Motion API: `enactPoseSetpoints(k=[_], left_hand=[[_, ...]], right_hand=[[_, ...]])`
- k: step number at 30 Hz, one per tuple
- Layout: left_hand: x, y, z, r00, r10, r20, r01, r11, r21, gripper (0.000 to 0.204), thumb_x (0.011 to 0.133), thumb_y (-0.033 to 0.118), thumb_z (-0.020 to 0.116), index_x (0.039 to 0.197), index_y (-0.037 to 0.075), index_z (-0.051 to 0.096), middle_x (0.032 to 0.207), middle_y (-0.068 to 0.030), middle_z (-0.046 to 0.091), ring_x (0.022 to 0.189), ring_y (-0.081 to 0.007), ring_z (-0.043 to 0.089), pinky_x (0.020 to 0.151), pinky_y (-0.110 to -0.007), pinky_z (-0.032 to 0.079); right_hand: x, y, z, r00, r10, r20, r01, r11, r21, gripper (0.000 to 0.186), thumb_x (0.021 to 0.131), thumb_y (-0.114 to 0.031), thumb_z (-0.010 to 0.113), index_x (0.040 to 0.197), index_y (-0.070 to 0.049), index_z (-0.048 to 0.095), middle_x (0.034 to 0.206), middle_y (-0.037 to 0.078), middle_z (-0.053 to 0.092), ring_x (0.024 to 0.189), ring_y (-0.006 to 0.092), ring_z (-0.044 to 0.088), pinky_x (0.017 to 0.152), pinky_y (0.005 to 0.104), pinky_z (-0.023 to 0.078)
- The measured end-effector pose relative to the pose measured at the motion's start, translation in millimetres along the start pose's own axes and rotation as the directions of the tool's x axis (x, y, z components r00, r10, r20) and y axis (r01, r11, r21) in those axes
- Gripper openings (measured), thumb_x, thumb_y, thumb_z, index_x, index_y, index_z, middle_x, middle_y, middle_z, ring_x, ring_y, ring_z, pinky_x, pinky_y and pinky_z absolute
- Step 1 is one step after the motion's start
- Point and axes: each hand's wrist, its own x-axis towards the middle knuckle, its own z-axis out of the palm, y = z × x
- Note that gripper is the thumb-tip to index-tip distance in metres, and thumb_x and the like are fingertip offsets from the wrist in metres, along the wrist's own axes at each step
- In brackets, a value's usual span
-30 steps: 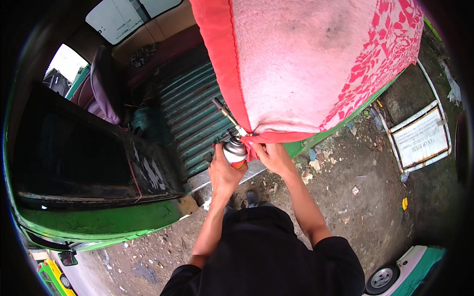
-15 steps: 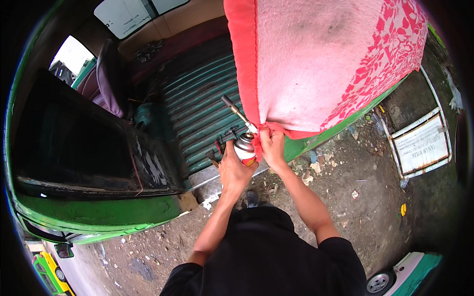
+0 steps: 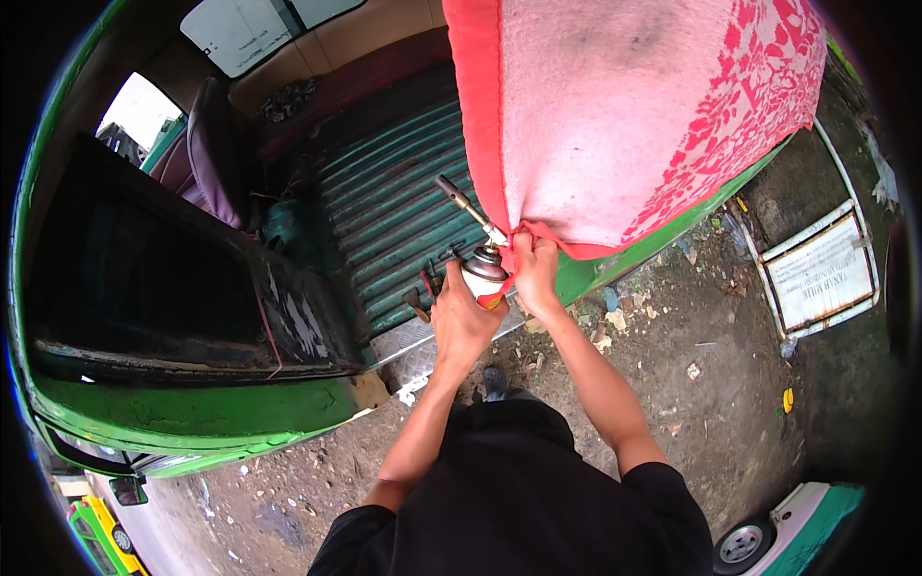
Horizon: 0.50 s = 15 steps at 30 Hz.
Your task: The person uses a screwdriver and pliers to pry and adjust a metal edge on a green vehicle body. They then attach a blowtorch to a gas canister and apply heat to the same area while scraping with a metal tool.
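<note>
My left hand (image 3: 466,322) is wrapped round the white and silver can of a gas torch (image 3: 486,267). The torch's brass and dark metal nozzle points up and to the left, over the vehicle floor. My right hand (image 3: 538,274) pinches a bunched corner of a red and pink patterned towel (image 3: 605,115) against the torch's valve end. Its fingertips are partly hidden in the cloth. The towel spreads up and right from there over the green vehicle's edge.
Beyond my hands lies a ribbed green vehicle floor (image 3: 384,192), with small tools (image 3: 427,285) near its edge. A dark door panel (image 3: 144,278) stands at left. Littered ground (image 3: 691,384) lies below, with a white framed sign (image 3: 821,274) at right.
Both hands, with the torch and the towel corner, have shifted very slightly to the right. The grips look the same.
</note>
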Motion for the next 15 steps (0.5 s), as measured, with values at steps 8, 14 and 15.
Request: enactPoseSetpoints(k=[8,14,15], left_hand=[[3.5,8.0,-28.8,0.982,-0.062,0.179,0.079,0.993,-0.088,0.075,0.064,0.022,0.086,0.125,-0.007,0.052,0.101,-0.0274,0.073,0.097,-0.0422,0.072,0.085,-0.045,0.056],[6.1,7.8,-34.1,0.966,-0.083,0.244,0.116,0.986,-0.123,0.07,0.066,0.023,0.082,0.123,-0.006,0.053,0.099,-0.0278,0.073,0.096,-0.0454,0.071,0.086,-0.048,0.055],[5.9,5.0,-33.3,0.964,-0.091,0.25,0.121,0.987,-0.105,0.072,0.065,0.024,0.082,0.123,-0.007,0.053,0.099,-0.0276,0.073,0.096,-0.0449,0.071,0.087,-0.047,0.055]], right_hand=[[9.3,17.1,-17.1,0.885,-0.428,0.184,0.466,0.823,-0.326,0.026,0.094,-0.019,0.064,0.078,0.001,0.065,0.058,0.008,0.054,0.053,0.018,0.055,0.053,0.0376,0.043],[20.3,28.5,-30.9,0.796,-0.508,0.328,0.605,0.669,-0.432,0.02,0.088,-0.018,0.069,0.078,-0.001,0.069,0.057,0.011,0.055,0.05,0.0276,0.058,0.05,0.0415,0.044],[20.6,27.3,-32.1,0.799,-0.487,0.351,0.601,0.665,-0.444,0.019,0.088,-0.018,0.069,0.079,-0.001,0.069,0.058,0.012,0.055,0.05,0.0286,0.059,0.05,0.0422,0.045]])
